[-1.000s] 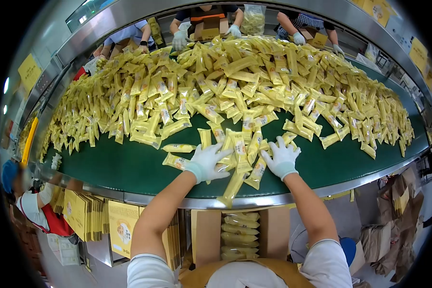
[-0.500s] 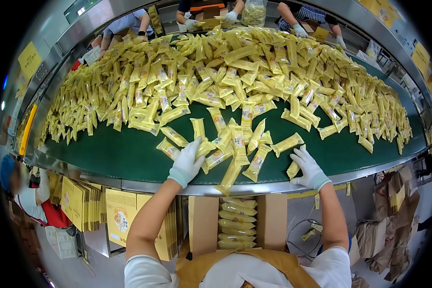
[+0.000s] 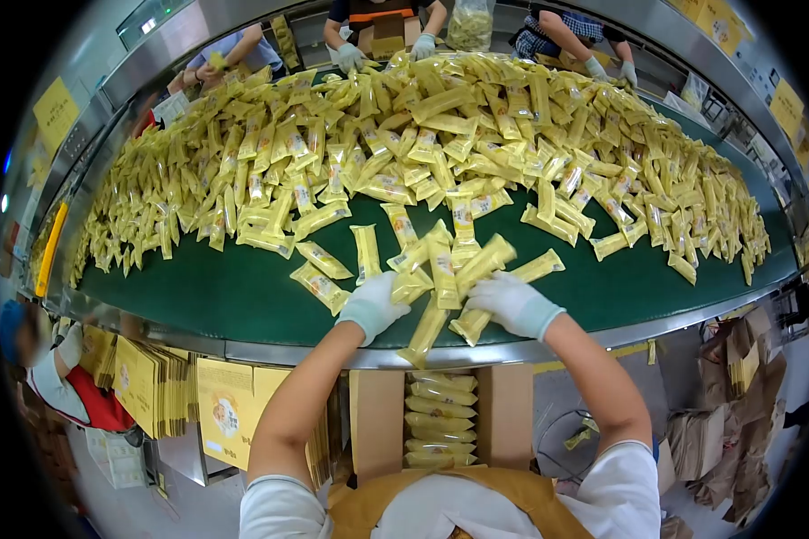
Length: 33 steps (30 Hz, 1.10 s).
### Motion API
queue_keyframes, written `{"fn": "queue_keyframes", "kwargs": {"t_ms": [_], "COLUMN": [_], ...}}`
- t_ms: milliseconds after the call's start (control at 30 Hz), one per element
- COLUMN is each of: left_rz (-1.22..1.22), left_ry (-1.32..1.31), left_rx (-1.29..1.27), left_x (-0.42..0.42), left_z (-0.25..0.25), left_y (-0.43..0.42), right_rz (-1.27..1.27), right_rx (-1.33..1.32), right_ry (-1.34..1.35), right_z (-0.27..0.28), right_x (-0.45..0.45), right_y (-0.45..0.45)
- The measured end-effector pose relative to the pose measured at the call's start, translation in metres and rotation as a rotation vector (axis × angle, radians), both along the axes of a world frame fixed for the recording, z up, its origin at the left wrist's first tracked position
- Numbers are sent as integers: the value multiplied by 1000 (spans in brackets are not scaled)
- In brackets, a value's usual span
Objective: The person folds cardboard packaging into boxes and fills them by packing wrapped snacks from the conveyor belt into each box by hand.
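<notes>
Both my hands wear white gloves over a loose group of yellow snack packets at the near edge of the green belt. My left hand [image 3: 374, 305] has its fingers closed on a snack packet [image 3: 412, 287]. My right hand [image 3: 512, 302] grips a slightly blurred, tilted snack packet [image 3: 487, 262]; its fingertips are partly hidden, and another packet [image 3: 470, 325] lies under it. Between the hands lie an upright-facing packet [image 3: 443, 275] and one pointing at the belt's edge [image 3: 425, 332]. Below, against my apron, stands an open carton [image 3: 377, 418] with a row of packets [image 3: 440, 422] inside.
A large heap of packets [image 3: 422, 135] covers the far side of the green belt [image 3: 198, 296]. Across it, co-workers' gloved hands [image 3: 349, 57] work at boxes. Folded yellow cartons [image 3: 229, 409] stand at lower left, near another person [image 3: 58, 377]. Brown cardboard [image 3: 697, 440] is stacked at right.
My right hand has moved left from the side into the group of packets. My left hand has shifted slightly right and nearer. Packets between them have been drawn together.
</notes>
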<state>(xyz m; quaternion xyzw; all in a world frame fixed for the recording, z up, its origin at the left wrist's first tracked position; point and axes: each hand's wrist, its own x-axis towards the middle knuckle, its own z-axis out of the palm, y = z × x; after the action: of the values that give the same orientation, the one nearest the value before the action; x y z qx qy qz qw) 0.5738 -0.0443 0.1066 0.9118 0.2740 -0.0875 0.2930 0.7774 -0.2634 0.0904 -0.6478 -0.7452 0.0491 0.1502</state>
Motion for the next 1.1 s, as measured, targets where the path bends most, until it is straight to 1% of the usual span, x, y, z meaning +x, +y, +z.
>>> {"fn": "queue_keyframes", "kwargs": {"t_ms": [33,100,133,167,200,267,367,400,467,533,567,633,667,700,767,800,900,1033,1067,1100], "left_rz": [9,27,9,-3,-15,-46,-154,-224,-238,-260,-276,-301,-312,-325,-271,-275,-270,-289,-306,-329], "left_ry": [-45,-130,-190,-165,-143,-69,155,197,205,215,222,223,218,214,94,109,108,89,25,-43], "left_rx": [-44,-139,-255,-230,-208,-154,87,137,155,184,201,271,325,380,448,431,411,452,528,601], "left_x": [-3,-12,-12,-7,-2,10,27,29,29,28,27,25,22,20,10,8,1,3,-1,-10], "left_z": [2,4,32,30,26,16,12,7,5,6,9,10,9,9,11,10,5,-1,-3,-8], "left_y": [4,6,-5,-11,-17,-35,-59,-59,-60,-59,-58,-54,-50,-45,-31,-24,-20,-22,-20,-17], "right_rz": [73,63,33,5,-50,-166,-233,-280,-416,-720,-879,-1102,-1162,-1195,-1261,-1266,-1227,-1071,-1044,-1037], "right_rx": [107,6,-45,-98,-226,-484,-647,-628,-559,-451,-405,-297,-305,-316,-339,-368,-429,-410,-269,-212], "right_ry": [-65,-143,-164,-187,-188,-192,-41,-11,4,-3,15,-22,-16,-13,4,48,20,-131,-266,-328], "right_z": [-7,-16,-19,-22,-14,18,39,55,74,86,86,65,53,34,1,3,-1,-9,-18,-25], "right_x": [-4,-5,-6,-8,-14,-30,-20,-13,9,27,36,53,57,59,55,51,49,53,51,47], "right_y": [6,12,12,12,13,10,-13,-21,-33,-36,-33,-25,-20,-16,-9,-3,5,-8,-19,-23]}}
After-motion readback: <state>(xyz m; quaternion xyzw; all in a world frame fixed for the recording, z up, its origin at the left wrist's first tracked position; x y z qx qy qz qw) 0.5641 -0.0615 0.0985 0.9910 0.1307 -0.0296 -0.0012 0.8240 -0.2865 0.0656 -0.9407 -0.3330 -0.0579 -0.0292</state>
